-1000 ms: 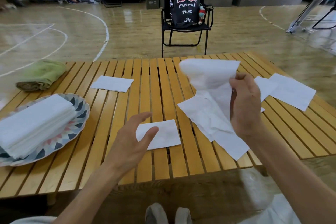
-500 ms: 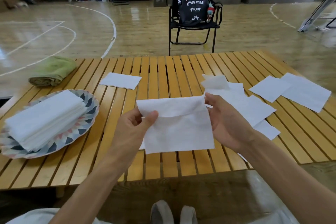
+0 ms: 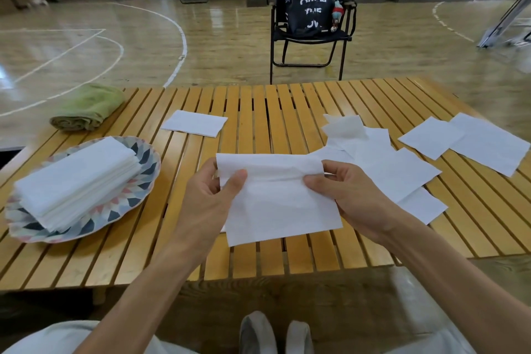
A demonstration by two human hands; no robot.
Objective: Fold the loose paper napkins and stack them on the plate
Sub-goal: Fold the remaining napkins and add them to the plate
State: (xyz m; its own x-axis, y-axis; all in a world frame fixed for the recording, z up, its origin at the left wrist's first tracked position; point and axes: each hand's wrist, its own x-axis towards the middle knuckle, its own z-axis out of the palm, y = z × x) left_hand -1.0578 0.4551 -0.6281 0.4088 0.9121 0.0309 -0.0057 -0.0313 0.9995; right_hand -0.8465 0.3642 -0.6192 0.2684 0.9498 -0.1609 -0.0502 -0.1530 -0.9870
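Note:
I hold a white paper napkin (image 3: 275,204) above the near middle of the slatted wooden table (image 3: 258,112). My left hand (image 3: 212,195) pinches its upper left corner, and my right hand (image 3: 344,192) pinches its upper right corner. Its top strip is bent over toward me. A patterned plate (image 3: 138,181) at the left carries a stack of folded napkins (image 3: 74,181). Loose napkins lie in a heap (image 3: 382,161) just right of my hands, two more (image 3: 465,141) sit at the far right, and a single one (image 3: 195,123) lies further back.
A rolled green towel (image 3: 89,106) lies at the table's back left corner. Beyond the table stands a black folding chair (image 3: 310,37) with a black backpack on it. My shoes (image 3: 273,333) show below the table's near edge.
One second ago only my right hand held a napkin up high. It came down to the middle, my left hand took its other corner, and the top edge has bent over further.

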